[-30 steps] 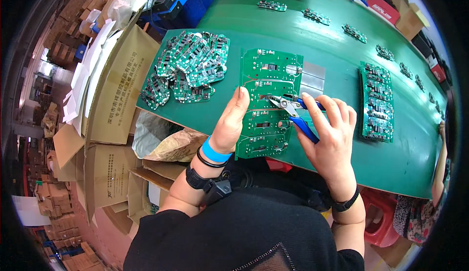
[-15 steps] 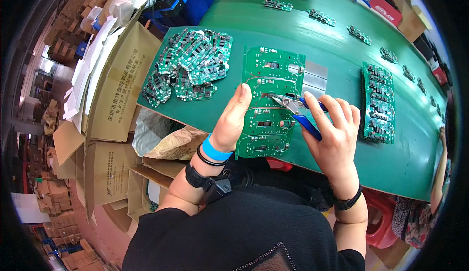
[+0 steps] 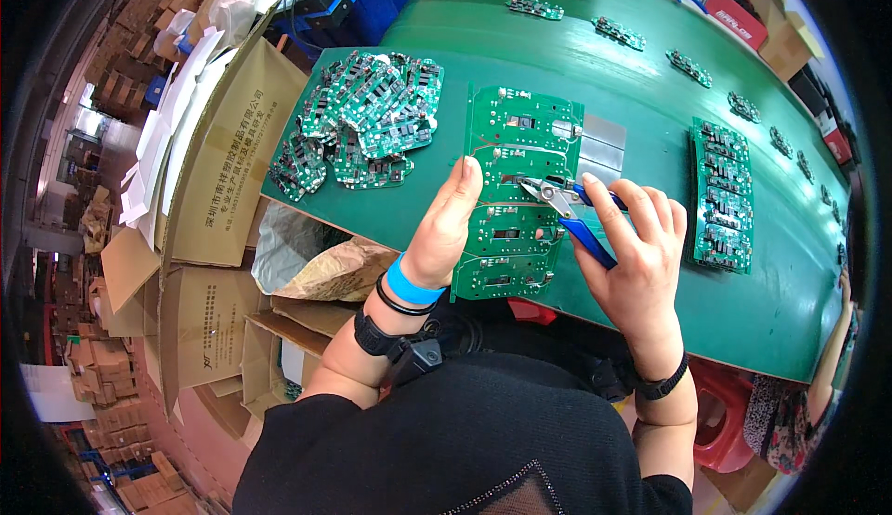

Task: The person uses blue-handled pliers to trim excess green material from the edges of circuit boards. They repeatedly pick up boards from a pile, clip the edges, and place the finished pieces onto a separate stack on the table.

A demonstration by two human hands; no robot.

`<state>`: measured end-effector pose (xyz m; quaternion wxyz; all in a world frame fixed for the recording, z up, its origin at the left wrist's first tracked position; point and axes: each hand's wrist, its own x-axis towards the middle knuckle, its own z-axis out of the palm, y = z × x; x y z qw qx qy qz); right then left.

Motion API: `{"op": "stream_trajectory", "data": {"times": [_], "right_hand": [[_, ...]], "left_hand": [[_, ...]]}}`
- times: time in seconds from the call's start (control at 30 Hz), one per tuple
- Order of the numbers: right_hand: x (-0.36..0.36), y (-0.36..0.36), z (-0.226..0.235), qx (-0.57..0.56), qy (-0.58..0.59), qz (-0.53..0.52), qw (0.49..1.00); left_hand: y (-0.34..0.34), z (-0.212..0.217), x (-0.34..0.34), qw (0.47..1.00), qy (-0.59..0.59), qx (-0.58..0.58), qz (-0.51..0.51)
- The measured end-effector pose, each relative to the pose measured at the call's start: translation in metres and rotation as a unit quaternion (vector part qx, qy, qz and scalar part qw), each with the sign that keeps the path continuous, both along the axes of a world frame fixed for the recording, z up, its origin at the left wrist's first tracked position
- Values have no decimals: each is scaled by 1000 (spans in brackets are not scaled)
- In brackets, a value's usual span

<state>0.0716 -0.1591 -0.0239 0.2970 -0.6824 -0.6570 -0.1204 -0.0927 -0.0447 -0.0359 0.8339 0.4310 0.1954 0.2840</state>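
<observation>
A green-topped workbench [image 3: 446, 51] spans the view, its near edge slanting past the person's waist; an open cardboard carton [image 3: 214, 176] stands beyond its left edge; a red plastic stool [image 3: 720, 417] sits below its near edge, to the right.

A long green circuit-board panel [image 3: 534, 213], marked into four sections, lies lengthwise at the middle of the near edge, its lower end reaching over that edge; a stack of similar panels [image 3: 722, 195] lies farther right; a heap of small circuit boards [image 3: 372, 106] fills the bench's left corner.

The right hand [image 3: 641, 246] is wrapped around blue-handled cutters [image 3: 560, 201], their tips at a slot in the panel's second section from the top, contact unclear; the left hand [image 3: 446, 222] grips the panel's left side, thumb visible, other fingers hidden; a grey metal plate [image 3: 602, 143] lies just right of the panel; single boards [image 3: 618, 34], spaced apart, line the bench's far side.
</observation>
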Motion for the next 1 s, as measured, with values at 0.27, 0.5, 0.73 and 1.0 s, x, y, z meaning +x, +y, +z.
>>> {"op": "stream_trajectory", "data": {"times": [0.27,0.5,0.73,1.0], "right_hand": [[1,-1,-4,9,11,0,1000],[15,-12,-1,46,101,-54,992],[11,-5,-17,17,70,-39,997],[7,-5,-18,-9,105,-51,993]], "left_hand": [[0,4,-1,1000,13,16,-9],[16,-11,-15,965,-116,-219,-87],[14,-23,-8,924,-244,-279,-95],[16,-27,-7,934,-237,-248,-99]]}}
